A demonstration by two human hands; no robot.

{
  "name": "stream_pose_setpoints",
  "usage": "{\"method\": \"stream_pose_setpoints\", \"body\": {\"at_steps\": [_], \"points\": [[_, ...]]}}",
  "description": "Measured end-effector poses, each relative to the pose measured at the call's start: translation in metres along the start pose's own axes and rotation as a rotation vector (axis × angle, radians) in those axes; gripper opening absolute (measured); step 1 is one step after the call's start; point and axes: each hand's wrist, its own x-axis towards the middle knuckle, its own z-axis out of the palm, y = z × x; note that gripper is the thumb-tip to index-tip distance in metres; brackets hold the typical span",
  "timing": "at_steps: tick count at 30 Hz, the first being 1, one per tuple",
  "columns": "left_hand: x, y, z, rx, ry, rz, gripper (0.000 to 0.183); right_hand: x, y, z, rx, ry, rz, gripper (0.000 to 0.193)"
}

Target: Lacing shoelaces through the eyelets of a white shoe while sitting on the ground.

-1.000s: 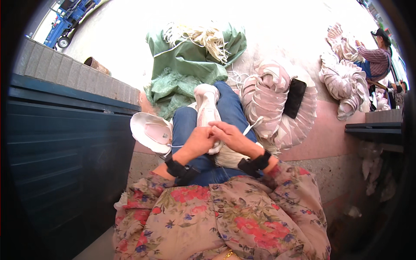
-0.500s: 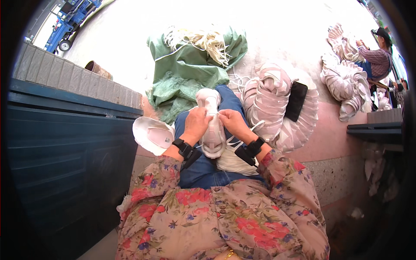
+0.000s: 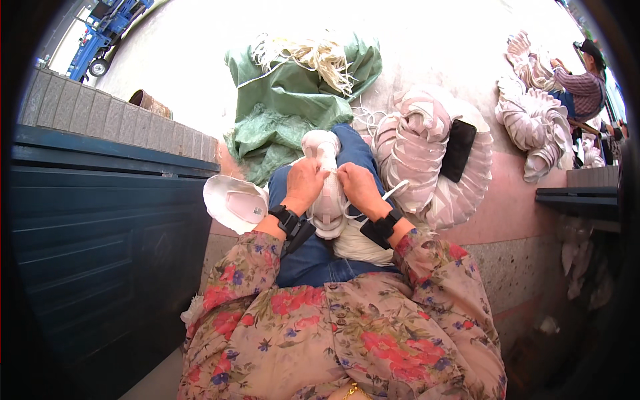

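Observation:
A white shoe upper (image 3: 328, 212) lies lengthwise across my jeans, its rounded end pointing away from me. At its left edge my left hand (image 3: 305, 181) is closed, the fingertips pinching the upper near its middle. My right hand (image 3: 358, 187) is closed at the opposite edge, thumb and forefinger pressed together on a thin white shoelace. The lace (image 3: 396, 189) shows as a loose strand beside my right wrist. What exactly lies between the fingertips is partly hidden. A hank of cream laces (image 3: 363, 249) rests in my lap, below the upper.
Another white upper (image 3: 235, 203) sits by my left leg. Bundled uppers (image 3: 413, 157) stand to the right with a black phone (image 3: 458, 151) on top. Ahead, a green sheet (image 3: 293, 100) carries loose laces (image 3: 313, 57). A dark blue panel (image 3: 100, 260) borders my left; a person (image 3: 587, 83) sits far right.
Both hands remain at the upper's edges and have shifted slightly; my left hand has rolled a little away from me. The lace strand by my right wrist looks straighter.

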Motion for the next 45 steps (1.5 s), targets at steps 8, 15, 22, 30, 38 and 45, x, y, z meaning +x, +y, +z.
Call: {"method": "stream_pose_setpoints", "body": {"at_steps": [8, 15, 22, 30, 38, 45], "points": [[0.001, -0.004, 0.005, 0.011, 0.052, 0.048, 0.025, 0.003, -0.006, 0.009, -0.096, 0.062, -0.004, 0.013], [0.002, -0.007, 0.005, -0.019, 0.039, 0.025, 0.025, 0.002, -0.005, 0.011, -0.117, 0.084, -0.02, 0.011], [0.002, -0.008, 0.006, -0.04, 0.037, 0.004, 0.025, 0.006, -0.003, 0.007, -0.18, 0.006, -0.15, 0.009], [0.0, -0.008, 0.006, -0.049, 0.046, 0.01, 0.022, 0.018, -0.014, 0.014, -0.121, -0.086, 0.113, 0.02], [-0.007, -0.015, -0.004, -0.238, 0.013, 0.068, 0.026, 0.013, -0.012, 0.008, -0.125, 0.031, -0.061, 0.014], [-0.003, -0.016, -0.007, -0.149, 0.021, 0.16, 0.024, 0.018, -0.016, 0.026, 0.023, 0.104, 0.079, 0.017]]}}
